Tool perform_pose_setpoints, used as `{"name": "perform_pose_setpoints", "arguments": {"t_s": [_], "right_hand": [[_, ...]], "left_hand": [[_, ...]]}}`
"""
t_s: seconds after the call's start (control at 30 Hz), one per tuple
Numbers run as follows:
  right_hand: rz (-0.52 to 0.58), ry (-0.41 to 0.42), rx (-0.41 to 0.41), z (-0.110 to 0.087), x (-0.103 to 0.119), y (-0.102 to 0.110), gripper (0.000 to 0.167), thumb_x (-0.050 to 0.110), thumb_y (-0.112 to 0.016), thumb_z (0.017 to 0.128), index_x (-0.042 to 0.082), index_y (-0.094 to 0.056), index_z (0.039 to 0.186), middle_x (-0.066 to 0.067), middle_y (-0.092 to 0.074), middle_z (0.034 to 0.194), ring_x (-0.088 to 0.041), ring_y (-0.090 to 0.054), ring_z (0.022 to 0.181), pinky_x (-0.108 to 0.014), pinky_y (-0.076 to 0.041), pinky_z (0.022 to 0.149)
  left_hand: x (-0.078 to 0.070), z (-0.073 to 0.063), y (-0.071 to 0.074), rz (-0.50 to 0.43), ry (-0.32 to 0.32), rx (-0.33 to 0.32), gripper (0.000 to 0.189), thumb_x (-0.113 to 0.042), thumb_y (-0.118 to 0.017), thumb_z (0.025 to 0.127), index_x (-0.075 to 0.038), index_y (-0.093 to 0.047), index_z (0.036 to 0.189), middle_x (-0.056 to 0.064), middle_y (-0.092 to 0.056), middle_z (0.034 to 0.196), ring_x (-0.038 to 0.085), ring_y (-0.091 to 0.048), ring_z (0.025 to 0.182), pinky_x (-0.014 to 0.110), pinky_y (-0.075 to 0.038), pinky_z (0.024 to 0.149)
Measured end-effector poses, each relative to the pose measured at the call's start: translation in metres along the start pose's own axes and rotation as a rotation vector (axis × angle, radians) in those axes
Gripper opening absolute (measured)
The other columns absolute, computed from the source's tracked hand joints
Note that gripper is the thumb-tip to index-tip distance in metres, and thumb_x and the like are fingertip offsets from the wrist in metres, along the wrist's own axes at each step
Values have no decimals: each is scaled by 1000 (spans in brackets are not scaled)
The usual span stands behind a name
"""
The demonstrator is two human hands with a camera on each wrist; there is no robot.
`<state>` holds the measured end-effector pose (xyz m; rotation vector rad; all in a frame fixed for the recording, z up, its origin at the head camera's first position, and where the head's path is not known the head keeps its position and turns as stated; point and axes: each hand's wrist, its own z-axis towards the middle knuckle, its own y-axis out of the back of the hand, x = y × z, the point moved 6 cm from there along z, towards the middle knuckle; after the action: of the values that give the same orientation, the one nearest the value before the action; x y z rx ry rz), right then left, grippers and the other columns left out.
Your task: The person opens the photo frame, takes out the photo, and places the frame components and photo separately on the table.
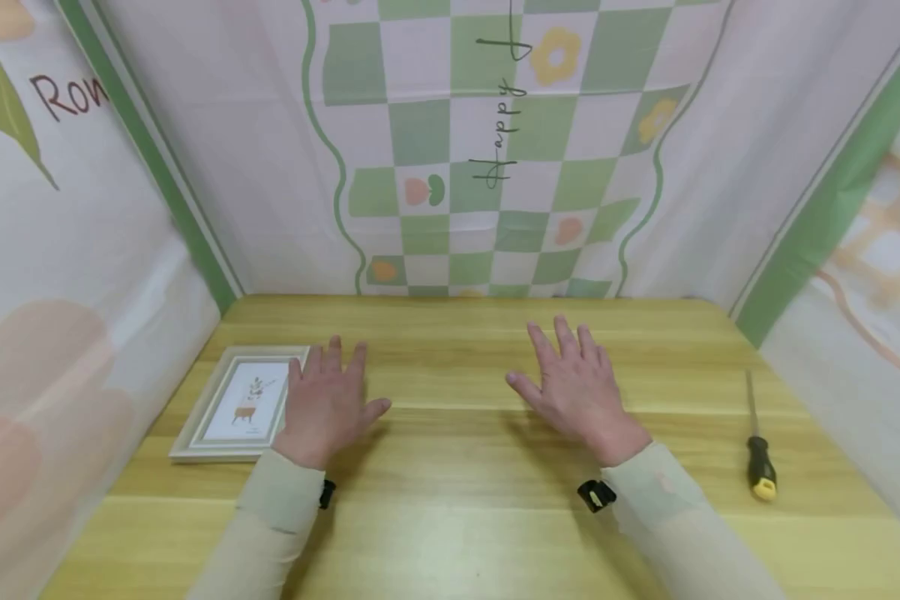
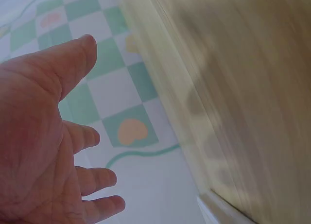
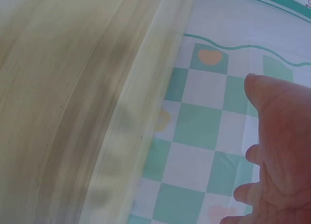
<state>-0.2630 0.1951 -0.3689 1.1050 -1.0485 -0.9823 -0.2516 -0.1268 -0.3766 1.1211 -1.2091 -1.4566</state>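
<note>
My left hand (image 1: pixel 324 410) is held over the table with fingers spread and nothing in it. In the head view it overlaps the right side of a cream picture frame (image 1: pixel 195 433), which lies flat with a small plant print inside. Only a corner of that picture frame (image 2: pixel 221 210) shows in the left wrist view. Spread in the same way, my right hand (image 1: pixel 576 396) hovers over the middle right of the table, empty. To its right lies a screwdriver (image 1: pixel 759 467) with a black and yellow handle, its shaft pointing to the far edge.
The wooden table (image 1: pixel 450 500) has light, yellowish grain. Behind it hangs a green and white checked cloth (image 1: pixel 480 200) with flowers and writing. More printed cloth closes in the left side (image 1: pixel 82 275) and the right side (image 1: pixel 855 350). Black straps sit at both wrists.
</note>
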Motion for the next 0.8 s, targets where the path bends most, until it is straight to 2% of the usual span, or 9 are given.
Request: {"name": "perform_pose_setpoints", "arguments": {"t_s": [0.3,0.4,0.53,0.63,0.73,0.8], "right_hand": [[0,2,1,-2,2,0,86,68,-41,103,17,-17,168,-27,-5,172,-58,-6,154,-75,-14,120],[6,-4,9,-3,2,-1,86,67,-43,103,17,-18,168,-26,-4,172,-58,-6,155,-74,-13,120],[15,-8,14,-3,2,-1,86,65,-45,103,17,-18,168,-26,-4,173,-57,-4,155,-74,-11,121],[16,-3,14,-4,3,-1,86,65,-46,103,17,-18,168,-26,-5,172,-57,-4,155,-73,-11,121],[14,0,12,-4,4,-1,86,65,-46,103,17,-19,168,-27,-7,172,-57,-5,155,-73,-11,121],[17,3,6,-5,4,-1,85,64,-48,103,16,-19,168,-28,-8,172,-58,-6,154,-73,-11,121]], "left_hand": [[29,-6,-4,-40,66,61,93,-60,-67,94,-7,-33,163,35,-26,164,58,-25,150,78,-14,117],[35,-8,-4,-32,86,59,90,-57,-68,95,-4,-36,160,37,-29,162,59,-30,146,77,-20,116],[40,-11,-6,6,100,62,82,-49,-69,97,4,-43,154,39,-38,156,59,-45,136,75,-35,110],[43,-14,-9,35,103,81,73,-43,-69,98,11,-50,144,38,-50,145,56,-57,121,69,-48,98],[44,-16,-10,47,102,84,59,-34,-72,97,15,-59,127,34,-63,121,50,-63,100,61,-56,83],[46,-17,-12,33,110,86,42,-23,-68,98,15,-62,116,29,-65,105,45,-62,89,58,-57,73]]}}
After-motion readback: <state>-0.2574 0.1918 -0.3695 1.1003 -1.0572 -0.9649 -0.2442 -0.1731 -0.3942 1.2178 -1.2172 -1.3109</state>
